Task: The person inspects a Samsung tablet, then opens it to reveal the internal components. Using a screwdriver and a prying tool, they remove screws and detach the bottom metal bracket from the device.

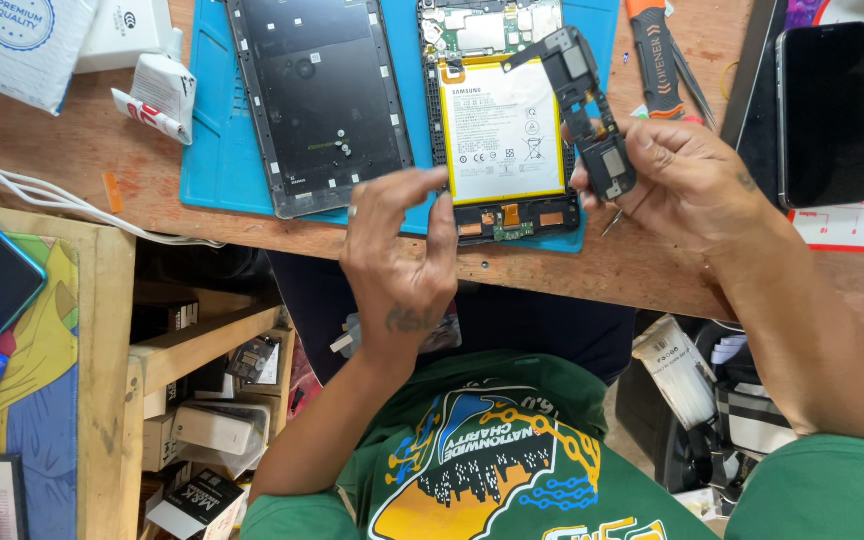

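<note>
An opened tablet body [502,130] lies on a blue work mat [207,150], its pale battery and green circuit board exposed. Its dark back cover [317,100] lies on the mat to the left. My right hand [682,180] holds a long black plastic speaker module [592,110] lifted above the tablet's right edge, with a thin metal tool poking out below the fingers. My left hand [402,250] hovers at the tablet's lower left corner, fingers apart and holding nothing.
A black phone [824,112] lies face up at the right. An orange-handled tool [657,60] and tweezers rest beside the mat. A white tube [157,95] and packets sit at the top left. Wooden shelves [202,340] with small boxes stand below the bench edge.
</note>
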